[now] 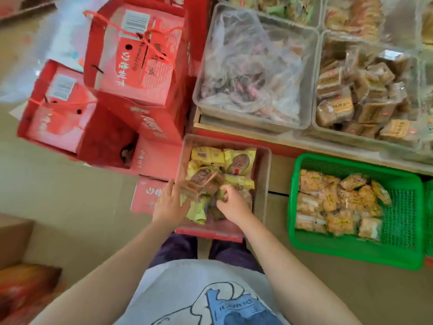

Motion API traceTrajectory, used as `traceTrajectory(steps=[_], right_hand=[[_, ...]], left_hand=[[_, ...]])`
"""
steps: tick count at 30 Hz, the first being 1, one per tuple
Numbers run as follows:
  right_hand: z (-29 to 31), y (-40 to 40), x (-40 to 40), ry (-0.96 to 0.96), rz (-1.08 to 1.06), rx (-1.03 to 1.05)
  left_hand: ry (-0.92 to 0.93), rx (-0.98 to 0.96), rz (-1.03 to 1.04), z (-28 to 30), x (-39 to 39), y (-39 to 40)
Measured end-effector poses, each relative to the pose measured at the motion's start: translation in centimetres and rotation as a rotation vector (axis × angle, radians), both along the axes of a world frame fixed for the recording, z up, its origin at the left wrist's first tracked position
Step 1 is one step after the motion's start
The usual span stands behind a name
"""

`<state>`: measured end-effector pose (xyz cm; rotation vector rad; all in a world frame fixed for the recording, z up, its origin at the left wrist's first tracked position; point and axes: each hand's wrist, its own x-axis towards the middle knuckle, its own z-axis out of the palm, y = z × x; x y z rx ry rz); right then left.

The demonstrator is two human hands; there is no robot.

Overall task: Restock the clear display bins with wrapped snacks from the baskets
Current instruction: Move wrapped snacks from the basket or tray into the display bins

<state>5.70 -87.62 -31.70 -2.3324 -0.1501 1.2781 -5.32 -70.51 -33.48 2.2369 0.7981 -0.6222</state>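
Note:
A red basket (263, 174) on the floor in front of me holds yellow wrapped snacks (239, 160) and a brown clear-wrapped snack (206, 184). My left hand (169, 205) rests flat against the left side of the snack pile, fingers spread over the wrappers. My right hand (230, 202) is curled around wrapped snacks near the basket's middle. Above, a clear display bin (248, 120) holds a crumpled clear plastic bag. To its right, another clear bin (351, 134) is packed with brown wrapped snacks.
A green basket (351, 249) with orange wrapped snacks sits on the floor at right. Red gift boxes (131, 57) are stacked at left, right beside the red basket. More clear bins of snacks (351, 15) line the top. A cardboard box (14, 240) stands at lower left.

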Motion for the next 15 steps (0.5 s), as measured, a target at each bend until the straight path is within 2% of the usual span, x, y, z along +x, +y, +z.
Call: traceTrajectory(steps=[2,5,7,12,15], right_hand=[[-2.0,1.4,-1.1,-0.038,-0.081,-0.004],[-3.8,3.1,-0.9,-0.174,-0.223,-0.04],[-4.6,3.9,-0.2,-0.217,-0.241,-0.077],[-5.4,4.4,0.9,-0.173,-0.173,-0.206],[-4.2,4.0,0.8,-0.188,-0.233,-0.152]], left_hand=[[0.088,-0.065,-0.062,-0.7,-1.3,0.9],[0.09,-0.108,-0.145,-1.0,-1.8,1.7],[0.059,-0.112,-0.165,-1.2,-2.0,2.3],[0.055,-0.165,-0.16,-0.6,-1.6,3.4],[0.089,-0.21,-0.144,0.6,-0.9,3.7]])
